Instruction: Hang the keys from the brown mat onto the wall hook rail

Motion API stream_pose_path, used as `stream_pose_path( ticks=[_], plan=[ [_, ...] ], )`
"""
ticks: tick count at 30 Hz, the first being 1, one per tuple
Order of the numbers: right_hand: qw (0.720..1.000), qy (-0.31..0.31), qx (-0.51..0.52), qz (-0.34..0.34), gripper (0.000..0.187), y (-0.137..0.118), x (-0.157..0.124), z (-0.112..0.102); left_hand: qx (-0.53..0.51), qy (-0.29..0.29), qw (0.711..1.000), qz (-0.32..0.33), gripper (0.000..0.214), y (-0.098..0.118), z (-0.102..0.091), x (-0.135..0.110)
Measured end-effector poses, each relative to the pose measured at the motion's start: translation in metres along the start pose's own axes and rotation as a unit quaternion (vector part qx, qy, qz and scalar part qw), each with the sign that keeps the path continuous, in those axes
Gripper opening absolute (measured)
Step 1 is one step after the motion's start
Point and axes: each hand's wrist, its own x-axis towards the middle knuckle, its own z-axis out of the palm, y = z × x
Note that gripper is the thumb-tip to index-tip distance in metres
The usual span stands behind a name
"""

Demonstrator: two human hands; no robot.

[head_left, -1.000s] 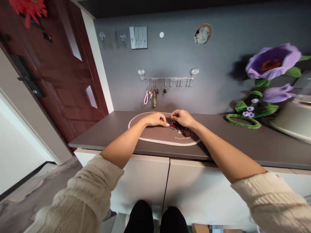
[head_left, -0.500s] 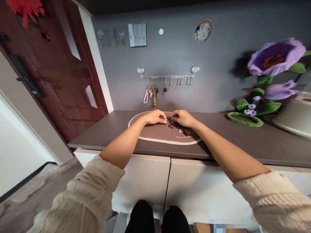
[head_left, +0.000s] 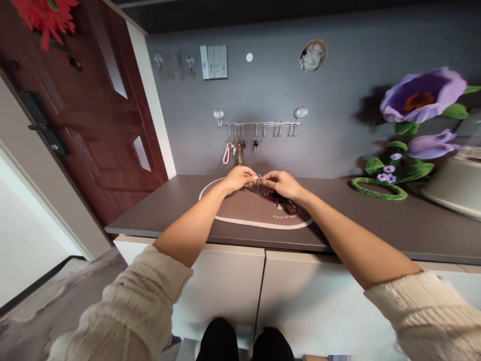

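My left hand (head_left: 239, 178) and my right hand (head_left: 281, 184) meet above an oval brown mat (head_left: 248, 208) on a dark countertop (head_left: 173, 205). Both pinch a small metal key ring (head_left: 257, 179) with a key hanging from it, lifted just off the mat. Under my right hand lies a bunch of keys with red and brown fobs (head_left: 283, 202) on the mat. Behind my hands, a chrome hook rail (head_left: 259, 123) on the grey wall carries two sets of keys (head_left: 235, 147) at its left end.
A dark red door (head_left: 75, 110) with a black handle stands at left. Purple fabric flowers (head_left: 417, 115) and a green ring (head_left: 378, 189) sit at the right of the counter, beside a pale container (head_left: 456, 183). White cabinet doors (head_left: 233, 296) are below.
Both hands have risen slightly off the mat, lifting the small key ring clear of the key bunch, which stays on the mat.
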Motion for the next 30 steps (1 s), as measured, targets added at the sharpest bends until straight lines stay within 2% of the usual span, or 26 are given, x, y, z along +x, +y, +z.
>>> stream_pose_path(
  ticks=[6,11,24,30],
  plan=[
    [0.996,0.027,0.084,-0.029,0.031,-0.002,0.0,0.002,-0.06,0.039,0.997,-0.004,0.019,0.0,0.004,0.0],
    [0.99,0.054,0.128,-0.019,0.031,-0.004,0.0,0.005,-0.077,0.031,0.997,0.005,0.021,-0.001,0.007,0.001],
    [0.981,0.074,0.181,-0.008,0.028,-0.004,0.001,0.006,-0.093,0.055,0.994,0.015,0.03,-0.001,0.015,0.002],
    [0.98,0.12,0.157,-0.016,0.026,-0.001,0.004,0.004,-0.094,0.066,0.993,0.022,0.029,0.0,0.017,0.001]
  ],
)
